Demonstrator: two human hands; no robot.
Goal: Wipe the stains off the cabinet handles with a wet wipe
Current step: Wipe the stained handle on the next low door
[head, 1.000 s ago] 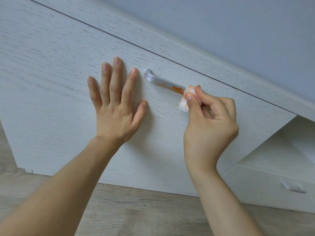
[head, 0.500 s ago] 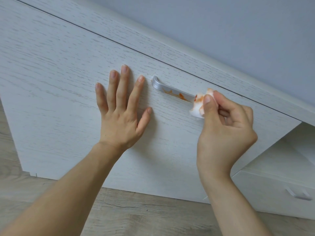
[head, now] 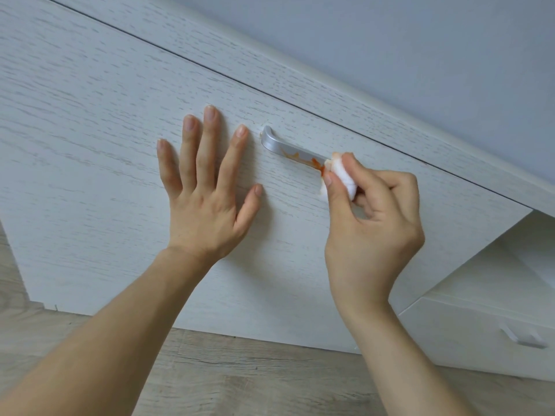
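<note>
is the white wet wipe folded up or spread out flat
Folded up: the white wet wipe is a small wad pinched in the right hand against the stained silver handle.

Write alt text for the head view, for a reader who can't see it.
A right hand presses a wadded wet wipe against an orange-stained silver cabinet handle. The left hand lies flat, fingers spread, on the white cabinet door beside it.

the left hand (head: 207,202) lies flat with fingers (head: 210,136) spread and pointing to the far side, its bare forearm running back to the near left, while the right hand (head: 372,223) is curled, thumb and fingertips pinched together, wrist bent, forearm at near right.
</note>
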